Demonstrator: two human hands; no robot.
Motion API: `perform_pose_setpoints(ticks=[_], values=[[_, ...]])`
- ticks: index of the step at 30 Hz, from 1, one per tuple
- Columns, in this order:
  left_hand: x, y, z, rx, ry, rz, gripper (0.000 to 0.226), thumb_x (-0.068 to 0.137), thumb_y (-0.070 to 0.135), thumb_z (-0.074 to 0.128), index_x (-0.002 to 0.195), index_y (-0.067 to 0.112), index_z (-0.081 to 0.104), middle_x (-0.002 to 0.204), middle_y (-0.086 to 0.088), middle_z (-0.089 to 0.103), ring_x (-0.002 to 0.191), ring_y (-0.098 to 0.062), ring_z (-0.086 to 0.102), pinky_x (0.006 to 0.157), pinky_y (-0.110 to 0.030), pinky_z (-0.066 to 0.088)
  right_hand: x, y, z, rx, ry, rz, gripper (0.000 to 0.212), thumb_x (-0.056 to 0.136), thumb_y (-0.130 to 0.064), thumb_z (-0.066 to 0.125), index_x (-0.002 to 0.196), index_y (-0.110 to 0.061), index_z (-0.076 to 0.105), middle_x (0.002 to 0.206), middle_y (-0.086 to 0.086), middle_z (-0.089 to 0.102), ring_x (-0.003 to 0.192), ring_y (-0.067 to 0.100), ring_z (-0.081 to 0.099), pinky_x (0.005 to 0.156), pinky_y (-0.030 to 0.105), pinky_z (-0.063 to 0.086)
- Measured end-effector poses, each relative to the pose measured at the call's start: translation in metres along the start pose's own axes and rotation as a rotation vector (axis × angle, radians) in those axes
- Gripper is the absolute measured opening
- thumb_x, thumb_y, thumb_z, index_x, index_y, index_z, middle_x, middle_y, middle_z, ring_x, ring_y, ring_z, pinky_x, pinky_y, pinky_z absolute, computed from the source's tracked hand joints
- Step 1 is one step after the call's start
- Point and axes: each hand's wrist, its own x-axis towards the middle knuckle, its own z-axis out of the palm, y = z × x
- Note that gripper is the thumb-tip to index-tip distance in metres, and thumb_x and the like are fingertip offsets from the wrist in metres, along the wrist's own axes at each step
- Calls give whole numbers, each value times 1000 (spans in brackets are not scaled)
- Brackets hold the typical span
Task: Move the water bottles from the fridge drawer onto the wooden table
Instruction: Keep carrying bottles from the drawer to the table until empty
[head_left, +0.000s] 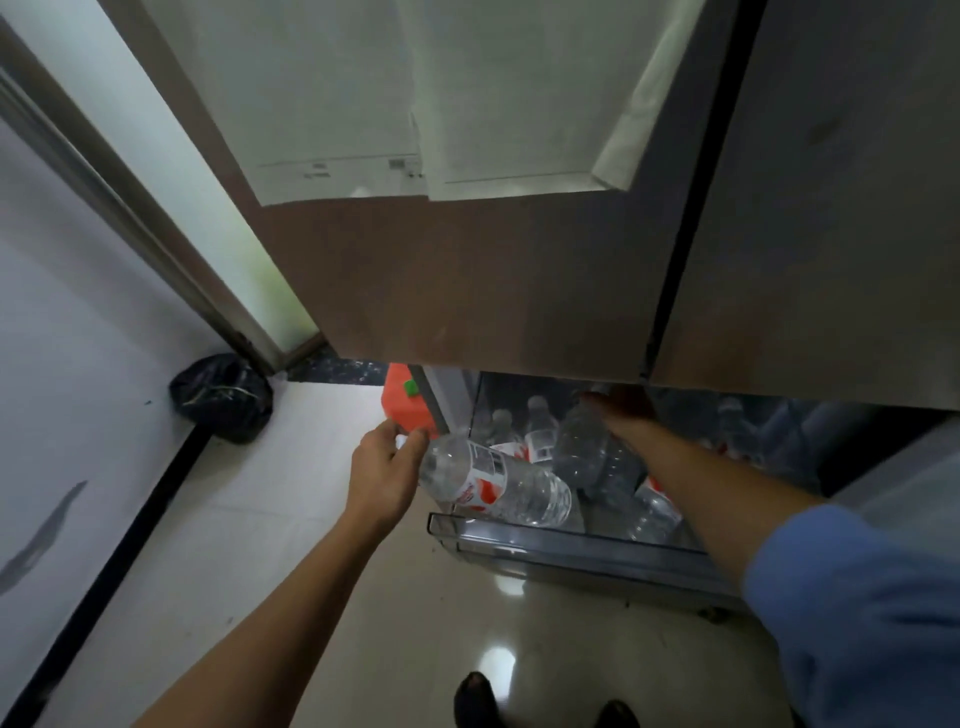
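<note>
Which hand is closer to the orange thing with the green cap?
Left. The left hand, holding a water bottle by its neck, is just in front of the orange container. The right hand is farther right, deep in the fridge drawer.

- The water bottle (493, 486) has a red-and-white label with a dark printed panel, but the lettering is too blurred to read.
- The white sheets (363, 104) on the fridge door (467, 286) carry small dark printed marks, also illegible.

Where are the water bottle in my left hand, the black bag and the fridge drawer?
water bottle (485, 482), head view, on its label.
black bag (221, 397), head view, its middle.
fridge drawer (545, 535), head view, front rim.
</note>
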Motion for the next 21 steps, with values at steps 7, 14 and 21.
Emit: perform_pose_setpoints(ticks=[7,14,21], values=[[12,-17,-14,63,-28,-10,25,96,30,50,83,10,57,76,0,57,68,-12,56,55,-25,41,-15,1,27,-51,203,64,82,75,-83,29,127,-25,54,132,11,58,117,38,55,98,49,43],[35,-10,-12,62,-182,82,23,98,29,48,95,10,60,91,0,63,79,-19,63,61,-21,47,-66,-5,19,-264,135,-141,37,97,-55,38,96,-23,57,100,13,68,80,24,59,71,30,41],[54,1,-3,122,-250,279,26,94,34,50,90,10,61,91,-8,66,77,-24,65,72,-45,60,-123,-4,-1,-216,249,-219,41,93,-47,53,98,-9,66,87,13,69,80,28,63,64,29,38]])
